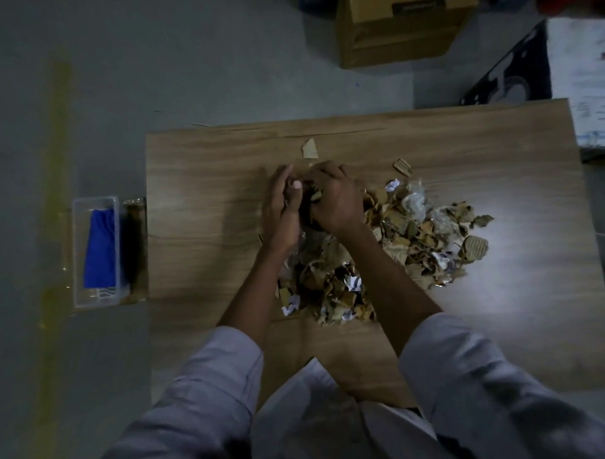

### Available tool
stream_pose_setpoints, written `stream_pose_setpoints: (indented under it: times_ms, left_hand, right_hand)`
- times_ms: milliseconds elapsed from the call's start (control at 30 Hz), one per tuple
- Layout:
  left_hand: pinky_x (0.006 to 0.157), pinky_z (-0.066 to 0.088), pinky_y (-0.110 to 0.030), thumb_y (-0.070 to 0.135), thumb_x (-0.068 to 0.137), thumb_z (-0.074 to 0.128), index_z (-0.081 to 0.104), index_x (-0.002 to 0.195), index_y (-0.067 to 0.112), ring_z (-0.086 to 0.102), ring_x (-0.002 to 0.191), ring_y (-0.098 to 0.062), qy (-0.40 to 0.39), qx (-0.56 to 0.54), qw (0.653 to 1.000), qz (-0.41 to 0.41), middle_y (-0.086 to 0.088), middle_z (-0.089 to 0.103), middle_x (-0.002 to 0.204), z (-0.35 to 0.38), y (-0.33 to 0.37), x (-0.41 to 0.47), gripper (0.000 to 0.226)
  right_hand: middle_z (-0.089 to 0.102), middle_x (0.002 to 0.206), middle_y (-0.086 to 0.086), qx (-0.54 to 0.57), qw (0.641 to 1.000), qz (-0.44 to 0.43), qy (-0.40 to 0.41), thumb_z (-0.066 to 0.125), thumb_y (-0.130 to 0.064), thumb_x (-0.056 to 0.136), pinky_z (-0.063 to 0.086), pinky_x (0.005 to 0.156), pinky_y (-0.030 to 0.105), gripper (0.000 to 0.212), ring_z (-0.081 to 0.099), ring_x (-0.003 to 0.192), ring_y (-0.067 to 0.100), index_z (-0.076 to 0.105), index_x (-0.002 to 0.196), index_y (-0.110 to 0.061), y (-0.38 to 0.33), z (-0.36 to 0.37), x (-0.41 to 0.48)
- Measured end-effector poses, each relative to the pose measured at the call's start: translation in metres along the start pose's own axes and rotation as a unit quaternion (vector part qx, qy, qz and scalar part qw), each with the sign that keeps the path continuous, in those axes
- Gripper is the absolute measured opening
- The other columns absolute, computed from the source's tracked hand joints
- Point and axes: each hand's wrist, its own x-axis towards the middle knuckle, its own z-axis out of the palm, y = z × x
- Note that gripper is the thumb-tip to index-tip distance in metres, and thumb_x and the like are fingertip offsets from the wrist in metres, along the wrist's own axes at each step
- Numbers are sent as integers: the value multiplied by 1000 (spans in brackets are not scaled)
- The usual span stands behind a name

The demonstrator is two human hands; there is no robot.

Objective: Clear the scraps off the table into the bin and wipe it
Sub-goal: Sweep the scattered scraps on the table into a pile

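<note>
No text is legible; the label [418, 6] on the cardboard box [390, 40] is blurred.

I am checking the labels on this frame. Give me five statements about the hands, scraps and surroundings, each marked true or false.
1. The left hand and right hand meet at the far end of the scrap pile. True.
2. The blue cloth lies on the table. False: it sits in a clear container off the table's left edge.
3. A lone scrap lies beyond the hands, apart from the pile. True.
4. The table is already free of scraps. False: a large pile remains on it.
5. The cardboard box stands on the table. False: it is on the floor beyond the far edge.
</note>
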Motion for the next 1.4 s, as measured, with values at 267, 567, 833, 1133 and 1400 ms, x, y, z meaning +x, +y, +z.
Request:
stream_pose_setpoints:
  times_ms: [267, 567, 833, 1133, 1400]
  left_hand:
    - [119, 20, -56, 47, 106, 38, 52, 144, 36, 35, 145, -7, 34, 171, 980, 94, 13, 47, 151, -1, -9, -45, 42]
    - [108, 44, -51, 53, 105, 37, 51, 146, 29, 35, 144, -13, 0, 208, 972, 111, 9, 40, 157, 7, -33, -48, 49]
    - [119, 26, -28, 50, 104, 40, 46, 150, 21, 28, 149, -10, 5, 126, 990, 68, 0, 35, 161, -3, -9, -43, 55]
    - [121, 31, -43, 49, 105, 40, 45, 151, 27, 31, 147, -11, -9, 83, 996, 4, 2, 35, 160, -23, -10, -16, 51]
    - [122, 28, -48, 71, 93, 36, 32, 157, 31, 25, 150, -16, -28, 87, 994, -60, 3, 24, 165, -19, -13, -21, 75]
  right_hand:
    - [59, 138, 5, 3, 999, 35, 29, 72, -35, 81, 47, 99, 51, 66, 52, 125, 32, 53, 142, -22, 2, -26, -69]
    - [33, 163, -4, -47, 993, 33, -99, 29, -66, 91, 15, 122, 55, 76, 24, 152, 20, 38, 154, -25, 22, -5, -78]
    - [37, 161, -3, 58, 998, 30, 6, 47, -59, 91, 16, 119, 44, 66, 34, 146, 21, 48, 149, -27, 10, -24, -62]
    - [24, 164, 11, -32, 989, 63, -132, 61, -59, 92, 31, 114, 55, 79, 24, 148, 38, 31, 157, -26, 0, -3, 43]
    - [59, 129, 15, -97, 989, -9, -109, 59, -8, 93, 48, 95, 42, 33, 51, 120, 38, 69, 125, -12, -1, 21, 40]
